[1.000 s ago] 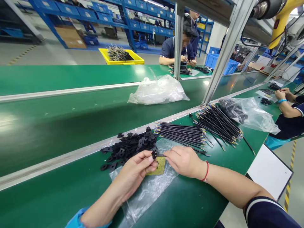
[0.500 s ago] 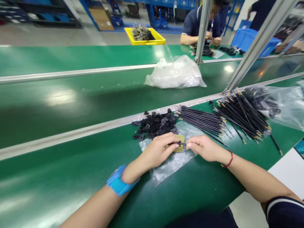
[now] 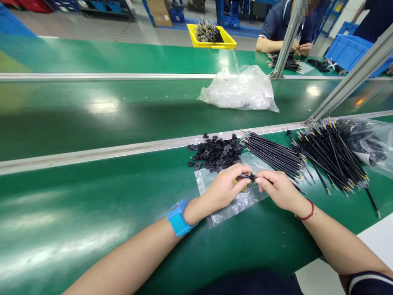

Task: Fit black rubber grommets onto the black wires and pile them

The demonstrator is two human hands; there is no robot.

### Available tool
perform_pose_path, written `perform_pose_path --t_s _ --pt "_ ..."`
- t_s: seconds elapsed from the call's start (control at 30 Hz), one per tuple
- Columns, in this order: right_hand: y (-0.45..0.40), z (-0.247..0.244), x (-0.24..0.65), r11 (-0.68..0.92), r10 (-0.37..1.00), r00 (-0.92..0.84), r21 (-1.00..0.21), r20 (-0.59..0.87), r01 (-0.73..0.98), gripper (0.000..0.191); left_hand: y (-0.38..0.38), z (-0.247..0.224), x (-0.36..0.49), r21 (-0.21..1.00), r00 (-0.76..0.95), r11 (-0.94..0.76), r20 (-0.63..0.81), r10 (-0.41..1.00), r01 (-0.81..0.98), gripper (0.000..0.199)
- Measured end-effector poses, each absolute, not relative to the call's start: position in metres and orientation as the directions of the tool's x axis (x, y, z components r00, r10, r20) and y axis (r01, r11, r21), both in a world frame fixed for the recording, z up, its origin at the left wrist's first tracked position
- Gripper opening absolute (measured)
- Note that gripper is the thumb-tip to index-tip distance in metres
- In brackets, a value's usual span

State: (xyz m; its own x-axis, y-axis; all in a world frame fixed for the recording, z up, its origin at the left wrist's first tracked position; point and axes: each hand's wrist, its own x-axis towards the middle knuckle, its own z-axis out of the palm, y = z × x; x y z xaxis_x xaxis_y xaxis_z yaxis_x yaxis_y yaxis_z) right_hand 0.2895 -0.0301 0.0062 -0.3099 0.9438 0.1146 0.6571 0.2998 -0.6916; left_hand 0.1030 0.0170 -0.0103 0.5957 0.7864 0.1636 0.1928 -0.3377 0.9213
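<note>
My left hand [image 3: 229, 186], wearing a blue wristband, is closed around one end of a short black cable [image 3: 245, 176] with a bit of blue wire showing. A small black piece like a grommet [image 3: 252, 178] sits around the cable between my two hands. From the other side my right hand [image 3: 280, 189] pinches the cable close to that piece; its fingers hide the rest. Under both hands lie a clear plastic bag [image 3: 224, 213] and a mostly covered yellowish square [image 3: 244, 187]. Just beyond is a heap of flat black pieces [image 3: 216, 152].
To the right are a row of black cables [image 3: 273, 153] and a larger cable pile [image 3: 333, 157] beside a clear bag of dark parts [image 3: 367, 141]. Beyond the metal rail [image 3: 153, 145] lies a white plastic bag [image 3: 241, 90]. A co-worker [image 3: 276, 30] sits across, near a yellow bin [image 3: 229, 44].
The view has shifted, so the scene sits further right. The black piece now shows more clearly between my fingers, and my hands are closer together.
</note>
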Motion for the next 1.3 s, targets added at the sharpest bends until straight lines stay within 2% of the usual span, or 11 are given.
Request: perform_pose_path --t_s 0.1,0.2,0.27,0.4,0.47,0.57,0.67,0.77,0.87,1.13,1.3 --pt "-0.033 0.005 0.292 0.466 0.876 -0.334 -0.437 0.348 0.769 0.025 0.015 -0.007 0.106 1.000 0.618 0.007 -0.009 0.786 0.007 0.016" --pt "-0.035 0.001 0.291 0.516 0.837 -0.387 -0.321 0.387 0.795 0.027 0.013 -0.006 0.106 0.992 0.647 0.118 -0.065 0.759 -0.040 0.016" --pt "-0.037 0.003 0.288 0.489 0.867 -0.379 -0.401 0.324 0.774 0.028 0.012 -0.006 0.106 0.999 0.610 0.035 -0.033 0.792 0.008 0.014" --pt "-0.035 0.011 0.286 0.289 0.937 -0.345 -0.698 0.064 0.656 0.031 0.014 -0.006 0.102 0.943 0.620 -0.282 0.115 0.776 0.177 0.008" --pt "-0.029 0.014 0.293 0.250 0.957 -0.281 -0.713 0.078 0.655 0.028 0.017 -0.008 0.101 0.927 0.600 -0.333 0.169 0.782 0.171 0.020" --pt "-0.015 0.015 0.323 0.171 0.944 0.017 -0.533 0.331 0.829 0.024 0.023 -0.014 0.099 0.947 0.505 -0.302 0.209 0.838 0.110 0.039" --pt "0.005 0.015 0.362 -0.115 0.834 0.289 -0.364 0.470 0.924 0.028 0.030 -0.023 0.098 0.948 0.426 -0.287 0.206 0.881 0.135 0.036" --pt "0.030 0.016 0.387 -0.326 0.870 0.383 -0.218 0.311 0.920 0.032 0.035 -0.032 0.098 0.918 0.426 -0.339 0.227 0.876 0.207 0.031" --pt "0.059 0.014 0.387 -0.400 0.898 0.416 -0.132 0.141 0.907 0.030 0.040 -0.038 0.096 0.849 0.451 -0.456 0.308 0.838 0.268 0.028" --pt "0.109 0.001 0.378 -0.472 0.867 0.497 -0.259 0.040 0.843 0.029 0.051 -0.048 0.090 0.727 0.429 -0.605 0.457 0.779 0.325 0.023" --pt "0.089 0.026 0.411 -0.302 0.878 0.429 -0.449 0.212 0.841 0.026 0.056 -0.049 0.086 0.655 0.428 -0.640 0.484 0.763 0.401 0.018"
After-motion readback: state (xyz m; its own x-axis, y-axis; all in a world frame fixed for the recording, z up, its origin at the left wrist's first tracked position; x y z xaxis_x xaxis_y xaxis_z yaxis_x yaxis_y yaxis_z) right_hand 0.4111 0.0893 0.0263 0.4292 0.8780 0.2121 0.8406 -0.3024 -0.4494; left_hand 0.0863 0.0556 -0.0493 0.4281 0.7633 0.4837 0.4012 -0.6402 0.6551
